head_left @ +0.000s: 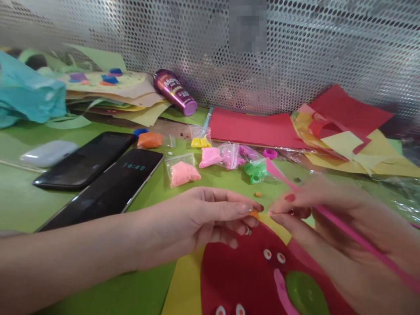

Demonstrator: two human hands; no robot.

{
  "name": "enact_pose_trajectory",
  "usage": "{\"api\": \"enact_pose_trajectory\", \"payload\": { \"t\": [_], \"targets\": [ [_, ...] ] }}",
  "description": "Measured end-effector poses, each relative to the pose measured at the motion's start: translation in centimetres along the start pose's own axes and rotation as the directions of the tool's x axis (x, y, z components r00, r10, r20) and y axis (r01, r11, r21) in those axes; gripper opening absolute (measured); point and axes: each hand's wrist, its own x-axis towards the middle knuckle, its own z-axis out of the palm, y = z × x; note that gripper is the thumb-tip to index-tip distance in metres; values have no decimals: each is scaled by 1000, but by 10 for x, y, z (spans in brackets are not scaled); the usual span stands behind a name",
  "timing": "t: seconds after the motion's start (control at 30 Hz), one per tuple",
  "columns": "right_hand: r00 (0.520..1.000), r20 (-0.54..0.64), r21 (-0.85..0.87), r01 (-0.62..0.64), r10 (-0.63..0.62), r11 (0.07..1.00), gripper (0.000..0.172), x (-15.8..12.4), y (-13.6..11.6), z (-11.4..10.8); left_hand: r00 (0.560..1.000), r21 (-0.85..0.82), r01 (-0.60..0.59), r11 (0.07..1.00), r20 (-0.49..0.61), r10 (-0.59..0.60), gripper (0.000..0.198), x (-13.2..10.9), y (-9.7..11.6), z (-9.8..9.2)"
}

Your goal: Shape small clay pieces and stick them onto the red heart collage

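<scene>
My left hand pinches a small piece of orange modelling clay between thumb and fingers. Close beside it, my right hand, partly blurred, is closed around a thin pink plastic stick lying across the palm. Its thumb and index tips press together; whether anything tiny sits between them I cannot tell. Under both hands lies a dark red paper shape on yellow paper, bearing white eyes with red centres, a pink clay strip and a round green piece. An orange crumb lies just beyond the fingers.
Bagged clay lies ahead: peach, orange, yellow, pink and green. Two phones and a white case are at left. A purple cup and coloured papers line the perforated metal wall.
</scene>
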Motion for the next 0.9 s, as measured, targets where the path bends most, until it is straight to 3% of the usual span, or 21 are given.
{"api": "enact_pose_trajectory", "payload": {
  "t": [0.37,0.9],
  "targets": [
    [993,71,-12,94,-92,996,16,-4,-2,3,999,46,-52,998,16,51,10,1,0,0],
    [994,76,-17,76,-74,997,14,-3,-2,6,999,64,-52,997,16,51,11,0,-2,0]
  ]
}}
